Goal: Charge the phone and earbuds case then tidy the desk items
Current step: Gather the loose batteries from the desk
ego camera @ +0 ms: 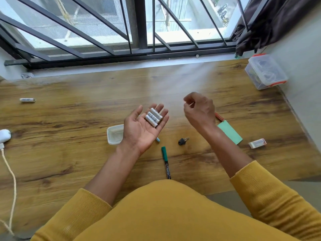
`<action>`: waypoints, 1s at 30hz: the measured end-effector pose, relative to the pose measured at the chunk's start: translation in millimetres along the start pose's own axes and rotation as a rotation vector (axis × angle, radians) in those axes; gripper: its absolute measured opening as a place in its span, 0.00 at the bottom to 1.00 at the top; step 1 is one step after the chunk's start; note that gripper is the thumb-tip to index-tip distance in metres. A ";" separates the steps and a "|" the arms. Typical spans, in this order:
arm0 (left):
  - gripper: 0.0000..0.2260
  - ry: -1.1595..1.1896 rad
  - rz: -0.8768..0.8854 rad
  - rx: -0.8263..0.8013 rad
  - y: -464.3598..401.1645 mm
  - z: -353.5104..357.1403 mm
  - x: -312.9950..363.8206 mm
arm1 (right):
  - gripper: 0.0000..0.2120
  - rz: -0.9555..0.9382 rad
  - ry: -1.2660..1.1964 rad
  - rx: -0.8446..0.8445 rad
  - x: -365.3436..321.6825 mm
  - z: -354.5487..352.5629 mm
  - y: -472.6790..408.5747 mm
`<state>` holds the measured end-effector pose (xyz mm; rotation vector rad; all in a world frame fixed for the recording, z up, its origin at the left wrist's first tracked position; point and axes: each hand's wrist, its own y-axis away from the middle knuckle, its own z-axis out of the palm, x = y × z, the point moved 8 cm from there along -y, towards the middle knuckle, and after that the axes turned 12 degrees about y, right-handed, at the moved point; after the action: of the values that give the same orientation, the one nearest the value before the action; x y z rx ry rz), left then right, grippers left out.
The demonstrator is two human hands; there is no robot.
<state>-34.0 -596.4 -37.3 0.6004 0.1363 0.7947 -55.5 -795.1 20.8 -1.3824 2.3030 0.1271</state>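
Left hand (144,129): palm up, fingers straight and relaxed, carrying three white batteries (153,117) side by side across the base of the fingers. Nothing grips them; they rest by weight alone.

Right hand (199,110): raised just to the right of the left hand, above the tabletop (69,122), fingers loosely curled with the tips drawn near the thumb. Whether it pinches anything cannot be told; nothing shows between the tips.

Under and beside the left hand: small clear tray (115,136), open, touching the hand's outline on its left; a pale blue tip (158,140) showing below the wrist.

Nearer the body than the hands: green marker (166,162), capped; black key (182,141).

Right of the right hand: red pen (219,117), green note pad (230,133), eraser (257,143). Far right, by the wall: lidded clear box (265,72).

Well to the left: a fourth battery (27,100), lying alone; white charger (4,135) with cable (12,174) at the edge. No phone or earbuds case shows.

Step in hand, by judgement: gathering the loose batteries. To do it well, keep the left palm level so the three do not roll, fetch the stray battery with the right hand, then tip all four low into the tray.
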 end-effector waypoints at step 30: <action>0.26 -0.067 0.023 -0.020 23.1 -1.5 -13.4 | 0.06 -0.062 -0.180 -0.181 -25.2 -27.4 9.8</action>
<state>-58.5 -592.6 -27.2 0.6095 0.0604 0.7962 -62.8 -778.0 54.5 -1.4630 2.1407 0.4318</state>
